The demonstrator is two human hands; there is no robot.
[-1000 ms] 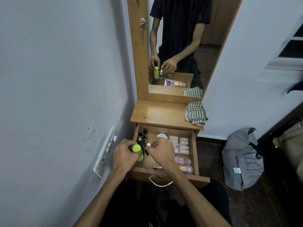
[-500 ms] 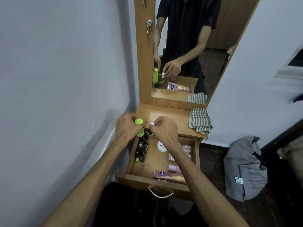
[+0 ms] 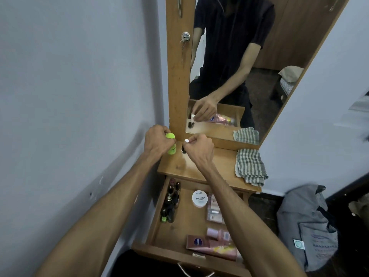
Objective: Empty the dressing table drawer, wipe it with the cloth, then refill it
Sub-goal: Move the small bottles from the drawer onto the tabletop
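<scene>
There, the drawer stood pulled out below the worktop, with bottles, a white jar and tubes inside. The left hand gripped a green bottle over the worktop's back corner; the right hand pinched a white-capped small bottle there. The striped cloth lay at the worktop's right edge.
</scene>
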